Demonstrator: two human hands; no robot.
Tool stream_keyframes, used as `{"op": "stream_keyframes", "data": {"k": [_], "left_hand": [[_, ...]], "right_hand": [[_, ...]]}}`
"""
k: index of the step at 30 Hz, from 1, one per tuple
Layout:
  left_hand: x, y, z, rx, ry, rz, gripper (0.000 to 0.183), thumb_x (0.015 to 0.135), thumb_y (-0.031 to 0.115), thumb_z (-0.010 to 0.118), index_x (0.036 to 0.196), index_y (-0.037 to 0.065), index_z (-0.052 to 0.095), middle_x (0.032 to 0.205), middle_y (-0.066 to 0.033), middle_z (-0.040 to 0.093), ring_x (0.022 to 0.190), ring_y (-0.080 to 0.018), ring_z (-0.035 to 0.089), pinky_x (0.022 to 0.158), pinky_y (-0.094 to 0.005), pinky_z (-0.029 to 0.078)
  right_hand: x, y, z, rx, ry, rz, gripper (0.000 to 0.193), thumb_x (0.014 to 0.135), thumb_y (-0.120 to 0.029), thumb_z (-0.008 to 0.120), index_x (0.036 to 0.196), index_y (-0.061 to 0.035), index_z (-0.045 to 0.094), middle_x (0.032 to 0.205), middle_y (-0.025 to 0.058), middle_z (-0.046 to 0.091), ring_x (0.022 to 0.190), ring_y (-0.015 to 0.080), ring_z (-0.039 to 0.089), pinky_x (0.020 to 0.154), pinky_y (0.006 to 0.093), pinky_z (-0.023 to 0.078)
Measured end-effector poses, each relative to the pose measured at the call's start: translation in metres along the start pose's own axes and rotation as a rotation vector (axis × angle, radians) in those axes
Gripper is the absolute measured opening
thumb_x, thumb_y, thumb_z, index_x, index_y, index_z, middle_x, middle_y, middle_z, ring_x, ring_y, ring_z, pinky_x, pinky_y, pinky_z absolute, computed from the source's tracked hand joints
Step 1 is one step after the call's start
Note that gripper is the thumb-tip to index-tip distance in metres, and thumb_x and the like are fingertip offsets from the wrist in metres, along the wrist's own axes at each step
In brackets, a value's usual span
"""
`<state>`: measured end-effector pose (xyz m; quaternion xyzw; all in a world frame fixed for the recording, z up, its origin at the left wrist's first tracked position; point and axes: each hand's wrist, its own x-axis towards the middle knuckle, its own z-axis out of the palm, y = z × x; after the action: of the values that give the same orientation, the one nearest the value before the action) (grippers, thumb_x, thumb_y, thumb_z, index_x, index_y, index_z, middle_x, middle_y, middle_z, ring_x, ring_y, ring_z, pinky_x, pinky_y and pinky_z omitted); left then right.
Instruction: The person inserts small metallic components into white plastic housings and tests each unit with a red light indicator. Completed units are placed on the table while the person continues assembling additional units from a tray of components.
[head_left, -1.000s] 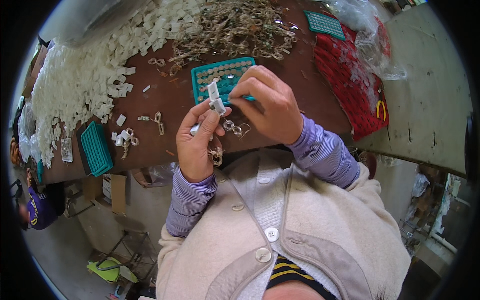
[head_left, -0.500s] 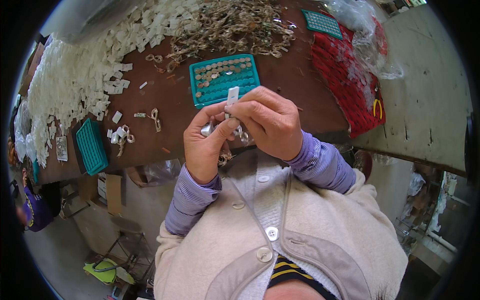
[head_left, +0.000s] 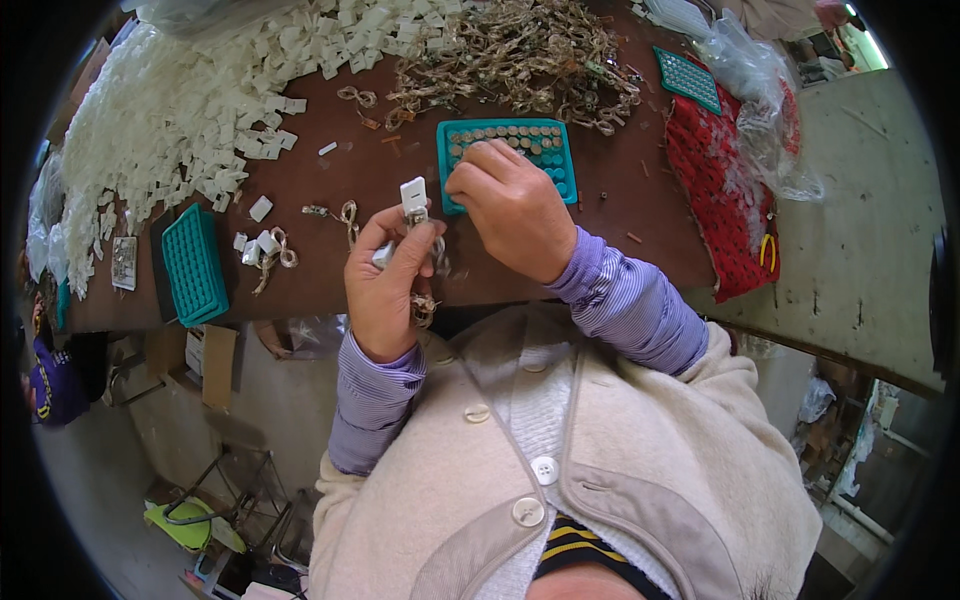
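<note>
My left hand is closed around a small white plastic casing, which stands up from between thumb and fingers with a metallic part at its lower end. Another small white piece is tucked in the same hand, and coiled wire hangs below the palm. Bent and drawn together, the fingers of my right hand are at the near side of a teal tray. Rows of round button-like metal discs sit in that tray. The right fingertips are partly hidden, so what they pinch cannot be made out.
White casings are heaped at the left, with a pile of wire bundles at the back. A second teal tray stands left. Red cloth, a yellow-handled tool, a third teal tray and clear plastic lie right.
My right hand has left the white casing and moved to the tray of discs. The left hand keeps the casing, now further left of the tray. The whole view has shifted slightly.
</note>
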<state>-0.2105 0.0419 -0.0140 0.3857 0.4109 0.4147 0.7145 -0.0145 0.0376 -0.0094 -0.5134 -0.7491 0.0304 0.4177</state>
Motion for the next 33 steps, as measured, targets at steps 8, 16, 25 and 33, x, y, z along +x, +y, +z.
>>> {"op": "stream_keyframes", "data": {"k": [8,16,25,33], "left_hand": [[-0.013,0.005,0.033,0.188,-0.148,0.055,0.026,0.099,0.011,0.083,0.122,0.004,0.075,0.090,0.0064,0.067,0.072,-0.0004,0.056,0.061,-0.0182,0.045],[-0.020,0.002,0.059,0.328,-0.201,0.156,0.024,0.100,0.012,0.082,0.120,0.002,0.074,0.092,0.0034,0.071,0.072,-0.0010,0.057,0.062,-0.0186,0.045],[-0.015,-0.003,0.044,0.160,-0.256,0.068,0.016,0.106,0.012,0.073,0.119,0.003,0.070,0.093,0.0016,0.072,0.065,0.0008,0.056,0.057,-0.0176,0.045],[-0.021,-0.005,0.042,0.206,-0.218,0.093,0.020,0.103,0.011,0.076,0.122,0.004,0.074,0.093,0.0029,0.070,0.071,-0.0003,0.058,0.060,-0.0179,0.047]], "right_hand": [[-0.023,-0.022,-0.046,0.236,0.159,0.031,0.016,0.086,-0.001,0.078,0.096,-0.0021,0.067,0.095,0.0134,0.069,0.091,0.0335,0.070,0.081,0.0426,0.059],[-0.051,-0.022,-0.070,0.392,0.153,0.249,0.017,0.090,0.007,0.079,0.105,-0.0002,0.075,0.095,0.0097,0.077,0.085,0.0191,0.076,0.075,0.0315,0.062],[-0.035,-0.036,-0.067,0.414,0.175,0.334,0.030,0.090,0.006,0.076,0.119,-0.0006,0.074,0.108,0.0123,0.070,0.091,0.0214,0.073,0.080,0.0333,0.060],[-0.046,-0.045,-0.064,0.284,0.218,0.165,0.030,0.090,0.008,0.073,0.118,-0.0005,0.073,0.100,0.0143,0.072,0.089,0.0315,0.073,0.080,0.0400,0.060]]}}
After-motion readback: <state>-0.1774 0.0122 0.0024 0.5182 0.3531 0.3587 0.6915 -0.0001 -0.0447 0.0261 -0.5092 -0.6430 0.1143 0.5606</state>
